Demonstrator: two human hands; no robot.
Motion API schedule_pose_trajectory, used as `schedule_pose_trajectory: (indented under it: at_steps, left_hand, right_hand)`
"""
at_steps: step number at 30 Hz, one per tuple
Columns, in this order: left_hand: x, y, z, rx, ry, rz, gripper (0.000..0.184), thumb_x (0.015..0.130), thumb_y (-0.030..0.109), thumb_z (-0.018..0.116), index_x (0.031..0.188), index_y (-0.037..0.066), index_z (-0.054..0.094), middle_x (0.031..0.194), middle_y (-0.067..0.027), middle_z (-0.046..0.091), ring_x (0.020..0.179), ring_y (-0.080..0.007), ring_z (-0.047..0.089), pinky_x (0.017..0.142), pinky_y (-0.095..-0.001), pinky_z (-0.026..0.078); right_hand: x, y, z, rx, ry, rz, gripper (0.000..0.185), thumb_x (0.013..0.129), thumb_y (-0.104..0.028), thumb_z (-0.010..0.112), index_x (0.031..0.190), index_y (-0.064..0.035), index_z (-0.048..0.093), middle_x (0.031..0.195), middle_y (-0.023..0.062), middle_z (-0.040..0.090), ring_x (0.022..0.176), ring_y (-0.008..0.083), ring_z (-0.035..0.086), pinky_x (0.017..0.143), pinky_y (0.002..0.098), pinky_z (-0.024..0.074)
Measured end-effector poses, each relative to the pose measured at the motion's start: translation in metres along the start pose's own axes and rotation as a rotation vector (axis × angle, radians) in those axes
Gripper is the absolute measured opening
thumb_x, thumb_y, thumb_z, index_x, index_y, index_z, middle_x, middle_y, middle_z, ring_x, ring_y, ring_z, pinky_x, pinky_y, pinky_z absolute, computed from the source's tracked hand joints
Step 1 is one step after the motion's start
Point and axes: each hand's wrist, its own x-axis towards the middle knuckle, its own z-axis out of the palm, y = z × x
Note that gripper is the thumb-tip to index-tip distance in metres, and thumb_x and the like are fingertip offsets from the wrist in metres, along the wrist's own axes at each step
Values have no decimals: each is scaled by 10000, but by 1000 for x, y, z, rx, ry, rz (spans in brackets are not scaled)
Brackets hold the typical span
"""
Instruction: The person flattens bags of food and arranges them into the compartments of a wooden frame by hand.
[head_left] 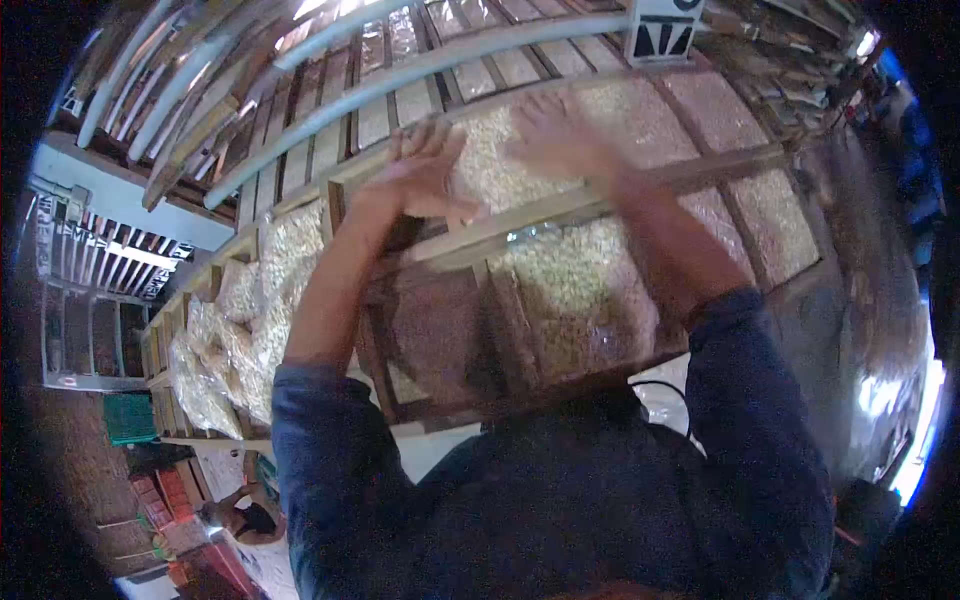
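Both arms in dark sleeves reach over a wooden frame [520, 222] split into compartments. In these lie clear plastic bags [590, 290] of small pale pieces. My left hand [428, 170] is spread, with its palm down, at the left end of a far-row bag [482, 160]. At the right part of that bag, my right hand [560, 130] is blurred by motion, its fingers apart. Neither hand grips anything that shows. Whether the palms press on the plastic I cannot tell.
More filled bags [215, 355] lie piled in the frame's left part. Pale pipes [400, 75] cross beyond the far row. A white post [662, 30] stands at the top. Another person [255, 515] is at the lower left, near red crates [170, 495].
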Motion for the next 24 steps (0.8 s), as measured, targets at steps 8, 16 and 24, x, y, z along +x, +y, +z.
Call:
schedule_pose_trajectory:
  at_steps: [8, 16, 24]
  left_hand:
    - [-77, 88, -15, -481, 148, -7, 579, 864, 420, 740, 1290, 40, 638, 1159, -251, 681, 1112, -439, 641, 946, -506, 537]
    - [-96, 146, -8, -416, 128, -85, 663, 907, 468, 681, 1332, -5, 491, 1036, -244, 698, 969, -439, 680, 827, -542, 559]
    - [-150, 178, -13, -995, 14, -182, 424, 963, 409, 672, 1100, 15, 602, 884, -221, 690, 841, -422, 693, 726, -520, 521]
  right_hand:
    - [-161, 60, -86, 577, -98, 6, 317, 892, -184, 648, 1167, -41, 712, 1045, 196, 709, 946, 395, 682, 885, 484, 533]
    - [-233, 29, -95, 145, 105, -34, 182, 853, -206, 728, 904, -33, 701, 836, 184, 656, 813, 381, 655, 754, 462, 506]
    - [-234, -26, -129, 247, 313, -117, 433, 899, -303, 726, 1268, -85, 656, 1254, 161, 658, 1207, 394, 584, 1054, 503, 436]
